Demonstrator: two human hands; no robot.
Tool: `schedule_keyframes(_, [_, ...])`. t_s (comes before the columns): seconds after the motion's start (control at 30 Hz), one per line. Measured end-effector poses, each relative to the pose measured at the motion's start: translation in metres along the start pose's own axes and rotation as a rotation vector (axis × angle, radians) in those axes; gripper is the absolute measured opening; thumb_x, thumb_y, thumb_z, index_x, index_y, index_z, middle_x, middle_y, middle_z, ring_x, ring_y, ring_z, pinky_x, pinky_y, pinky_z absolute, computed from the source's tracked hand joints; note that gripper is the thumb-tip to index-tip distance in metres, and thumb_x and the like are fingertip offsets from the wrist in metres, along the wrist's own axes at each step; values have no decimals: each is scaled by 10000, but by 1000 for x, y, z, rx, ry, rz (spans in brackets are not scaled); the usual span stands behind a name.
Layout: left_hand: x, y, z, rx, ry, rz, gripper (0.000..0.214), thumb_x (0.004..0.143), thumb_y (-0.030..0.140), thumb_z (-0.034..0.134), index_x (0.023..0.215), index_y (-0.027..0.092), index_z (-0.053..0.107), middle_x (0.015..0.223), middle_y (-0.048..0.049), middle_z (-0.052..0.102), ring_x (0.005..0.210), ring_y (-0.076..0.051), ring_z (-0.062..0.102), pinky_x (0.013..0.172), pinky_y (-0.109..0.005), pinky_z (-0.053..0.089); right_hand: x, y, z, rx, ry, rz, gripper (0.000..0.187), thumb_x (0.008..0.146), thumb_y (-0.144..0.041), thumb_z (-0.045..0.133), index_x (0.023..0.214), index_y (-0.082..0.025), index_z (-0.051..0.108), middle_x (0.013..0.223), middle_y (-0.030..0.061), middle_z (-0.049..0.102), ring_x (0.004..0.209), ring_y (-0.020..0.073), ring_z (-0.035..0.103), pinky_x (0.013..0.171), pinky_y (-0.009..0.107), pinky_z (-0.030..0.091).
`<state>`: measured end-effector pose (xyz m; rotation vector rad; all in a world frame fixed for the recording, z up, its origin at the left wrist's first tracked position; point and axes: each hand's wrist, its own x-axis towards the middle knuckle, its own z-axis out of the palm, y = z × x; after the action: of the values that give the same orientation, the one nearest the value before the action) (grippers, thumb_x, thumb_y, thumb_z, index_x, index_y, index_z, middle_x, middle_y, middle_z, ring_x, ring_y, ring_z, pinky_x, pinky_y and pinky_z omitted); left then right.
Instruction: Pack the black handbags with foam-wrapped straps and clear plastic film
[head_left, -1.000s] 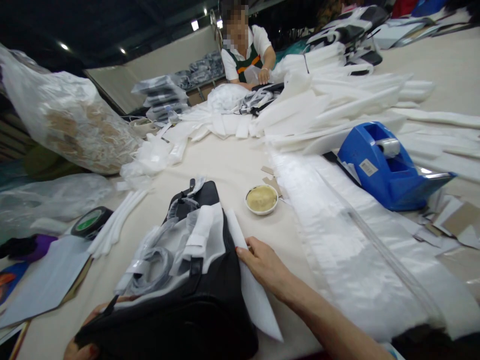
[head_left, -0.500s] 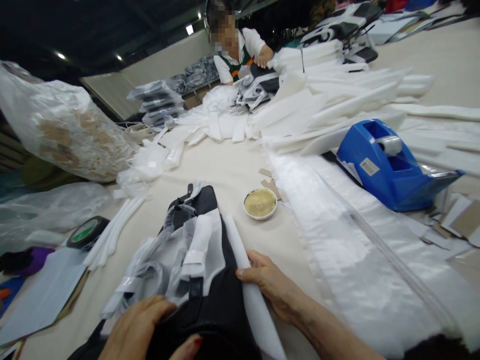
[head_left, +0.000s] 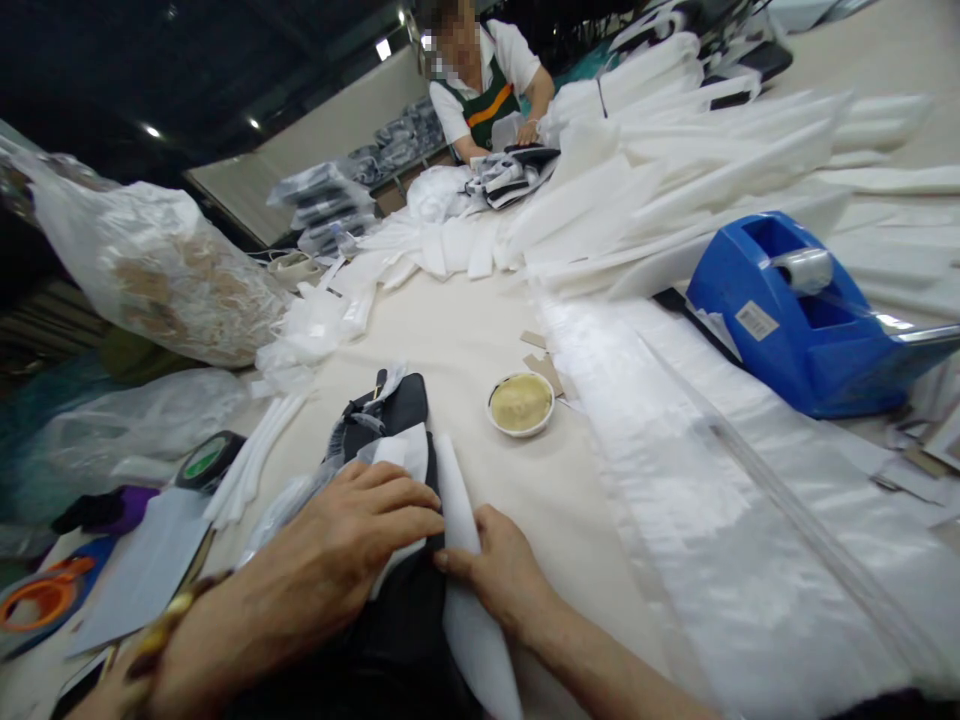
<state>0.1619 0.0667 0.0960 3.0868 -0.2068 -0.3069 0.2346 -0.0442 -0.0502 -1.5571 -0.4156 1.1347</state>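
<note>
A black bag (head_left: 401,620) lies in front of me, with white padding and clear plastic wrap on its upper face. A white foam sheet (head_left: 480,640) runs along its right side. My left hand (head_left: 375,520) rests across the top of the bag, fingers stretched toward the right edge; its thumb is hidden. My right hand (head_left: 499,570) pinches the foam sheet against that edge, thumb on the bag side. A small round dish of yellowish paste (head_left: 520,404) sits just beyond my right hand.
A blue tape dispenser (head_left: 802,320) stands at right beside clear plastic bags (head_left: 697,480). White foam sheets (head_left: 675,190) are heaped behind, where a co-worker (head_left: 491,90) handles a wrapped item. At left are a tape roll (head_left: 210,460), orange-handled scissors (head_left: 45,600) and a large filled plastic bag (head_left: 172,270).
My left hand has moved up and right across the bag, covering its padding. My right hand keeps hold of the foam sheet. The co-worker's hand has lowered, and the view has shifted slightly.
</note>
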Motion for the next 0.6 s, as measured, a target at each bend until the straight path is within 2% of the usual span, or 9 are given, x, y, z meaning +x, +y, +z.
schedule_keyframes(0.03, [12, -7, -4, -30, -158, 37, 395, 784, 3, 387, 954, 293, 593, 997, 41, 619, 921, -159, 513, 809, -296, 336, 0, 0, 1, 7, -8, 0, 288, 590, -275, 700, 830, -173, 578, 850, 38, 656, 782, 209, 582, 664, 295, 409])
schedule_keyframes(0.1, [34, -14, -6, -50, -384, 86, 360, 749, -27, 456, 860, 275, 616, 941, 59, 634, 881, -149, 515, 795, -300, 314, 0, -1, 1, 8, -9, 4, 280, 594, -264, 688, 829, -172, 566, 831, 39, 649, 759, 209, 580, 639, 291, 400])
schedule_keyframes(0.2, [51, -13, -1, -43, -558, 156, 260, 722, -31, 552, 756, 221, 603, 837, 52, 630, 829, -138, 530, 772, -291, 310, -1, -3, 2, -58, 32, 5, 229, 616, -265, 655, 788, -170, 536, 804, 54, 626, 743, 214, 559, 603, 287, 371])
schedule_keyframes(0.33, [56, -13, 3, 22, -600, 251, 205, 765, 24, 579, 762, 228, 596, 786, 58, 612, 746, -125, 546, 707, -296, 307, -2, -5, 1, -39, 28, -5, 215, 634, -286, 643, 767, -186, 507, 800, 40, 604, 742, 204, 528, 588, 276, 350])
schedule_keyframes(0.47, [61, -22, 9, 69, -639, 304, 180, 794, 52, 557, 761, 228, 579, 776, 58, 603, 701, -125, 562, 630, -300, 310, -2, -6, -3, -57, 10, -10, 131, 653, -224, 581, 692, -195, 459, 758, 26, 568, 718, 188, 499, 607, 284, 339])
schedule_keyframes(0.6, [65, -23, 5, 105, -680, 324, 177, 767, 43, 569, 690, 199, 536, 744, 51, 597, 664, -133, 545, 619, -303, 320, -1, -6, -7, 115, -38, 37, 132, 622, -210, 575, 710, -186, 480, 730, 21, 550, 693, 183, 508, 567, 274, 333])
